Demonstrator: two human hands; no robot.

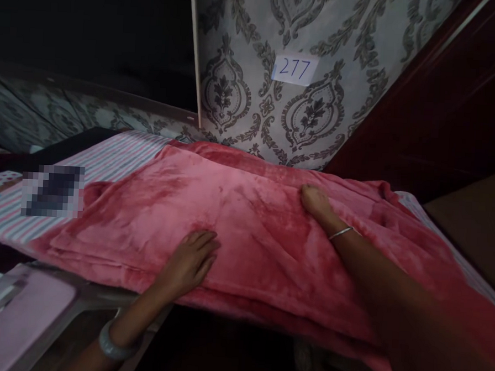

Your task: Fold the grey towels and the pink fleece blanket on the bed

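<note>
A pink plush blanket (237, 218) is spread in folded layers over a surface with a striped cover. My left hand (188, 264) lies on its near half, palm down with fingers stretched out, holding nothing. Farther back and to the right, my right hand (316, 202) has its fingers curled in at a fold of the blanket's top layer; the fingertips are partly hidden. Soft creases run across the plush between the two hands. Along the near side, the layered edges hang slightly over the front.
Striped cloth (120, 154) shows left of the blanket, with a blurred-out dark object (52, 191) on it. Behind are a large dark screen (93, 39) and a patterned wall with a paper marked 277 (295, 69). A pink-topped chair or stool (38, 302) stands front left.
</note>
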